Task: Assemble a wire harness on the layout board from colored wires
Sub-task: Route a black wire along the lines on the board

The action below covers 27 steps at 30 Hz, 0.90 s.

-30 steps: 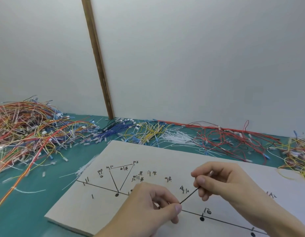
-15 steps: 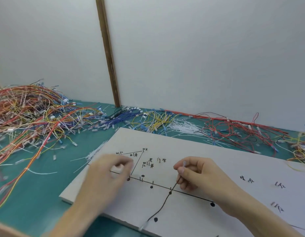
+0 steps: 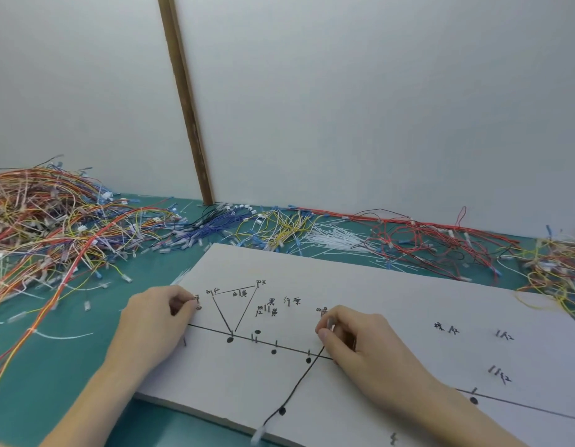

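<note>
A white layout board (image 3: 360, 288) with drawn black lines, dots and handwritten labels lies on the green table. My right hand (image 3: 360, 340) pinches one end of a thin black wire (image 3: 297, 387) above the board's main line. From there the wire runs down and left across the board to a pale connector (image 3: 257, 436) at the front edge. My left hand (image 3: 154, 324) rests with curled fingers at the board's left end. Whether it holds anything there is hidden by the fingers.
Loose wires lie along the wall: a big mixed pile (image 3: 44, 227) at the left, blue (image 3: 212, 225), yellow (image 3: 279, 227), white (image 3: 337, 238) and red (image 3: 425, 243) bunches behind the board, another tangle (image 3: 560, 266) at the right. A wooden strip (image 3: 186, 101) leans on the wall.
My left hand let go of the black wire and moved left to the board's left end. The wire's free end now lies toward the board's front edge. My right hand keeps its pinch.
</note>
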### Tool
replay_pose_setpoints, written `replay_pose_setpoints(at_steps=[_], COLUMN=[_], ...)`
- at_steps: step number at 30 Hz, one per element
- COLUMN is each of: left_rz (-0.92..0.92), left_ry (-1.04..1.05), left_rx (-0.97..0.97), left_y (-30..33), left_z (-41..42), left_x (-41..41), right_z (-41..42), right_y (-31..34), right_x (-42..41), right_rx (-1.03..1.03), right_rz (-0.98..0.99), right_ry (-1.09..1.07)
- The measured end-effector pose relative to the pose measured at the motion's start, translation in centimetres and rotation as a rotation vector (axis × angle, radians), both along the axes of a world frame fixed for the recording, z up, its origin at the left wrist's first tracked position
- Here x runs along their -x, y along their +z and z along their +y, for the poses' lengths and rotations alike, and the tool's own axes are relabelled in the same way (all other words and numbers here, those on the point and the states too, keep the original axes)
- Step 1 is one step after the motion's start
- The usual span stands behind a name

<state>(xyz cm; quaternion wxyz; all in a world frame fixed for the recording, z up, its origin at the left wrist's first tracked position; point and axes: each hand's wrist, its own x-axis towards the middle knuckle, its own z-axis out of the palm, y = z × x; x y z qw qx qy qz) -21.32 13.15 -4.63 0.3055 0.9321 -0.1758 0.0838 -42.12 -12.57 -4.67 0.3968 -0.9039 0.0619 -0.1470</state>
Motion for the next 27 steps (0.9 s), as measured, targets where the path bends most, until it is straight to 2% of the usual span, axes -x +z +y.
replay_pose_setpoints(at_steps=[6, 10, 14, 23, 25, 27], left_rz=[0.002, 0.013, 0.024, 0.034, 0.051, -0.028], left_ry=[-0.007, -0.095, -0.167, -0.295, -0.315, -0.327], left_rx=[0.023, 0.029, 0.028, 0.014, -0.061, -0.106], left_y=[0.2, 0.2, -0.1, 0.1, 0.7, 1.9], left_z=[-0.4, -2.6, -4.9, -7.2, -7.5, -7.9], left_x=[0.3, 1.9, 3.7, 5.6, 5.3, 5.0], right_z=[-0.2, -1.8, -4.1, -6.7, -6.9, -7.0], right_y=[-0.2, -0.3, -0.1, 0.5, 1.4, 2.9], right_x=[0.5, 2.5, 5.5, 7.9, 7.7, 7.4], right_rx=[0.055, 0.131, 0.013, -0.078, -0.159, -0.291], right_rz=[-0.017, -0.010, -0.055, 0.013, 0.074, 0.108], right_ry=[-0.015, -0.093, -0.162, -0.215, -0.175, -0.078])
